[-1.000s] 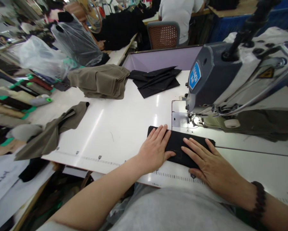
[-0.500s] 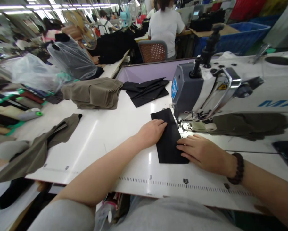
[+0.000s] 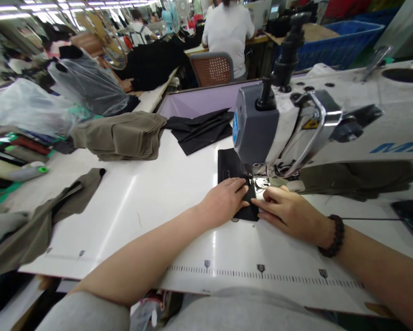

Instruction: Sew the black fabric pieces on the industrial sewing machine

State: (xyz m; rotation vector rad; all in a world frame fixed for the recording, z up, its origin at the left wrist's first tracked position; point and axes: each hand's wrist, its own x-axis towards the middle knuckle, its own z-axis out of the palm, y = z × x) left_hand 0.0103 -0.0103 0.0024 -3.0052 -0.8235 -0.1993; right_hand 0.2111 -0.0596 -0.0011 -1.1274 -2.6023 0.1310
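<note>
A folded black fabric piece lies under the needle area of the sewing machine. My left hand rests flat on the fabric, palm down, fingers stretched toward the presser foot. On the other side, my right hand has its thumb and index finger at the fabric's right edge, close together, while another finger is curled near the foot. It seems to pinch the edge there. A short light stitch line shows on the fabric. Both hands partly cover the cloth.
Behind the fabric lie a black cloth pile and a stack of olive cloth. More olive pieces sit under the machine arm. Thread cones stand at left. A ruler scale runs along the table's front edge. A person sits beyond.
The black fabric has moved away from me, further under the machine head. Both hands went with it and drew closer together. The right fingers are more bent. The camera view has shifted slightly.
</note>
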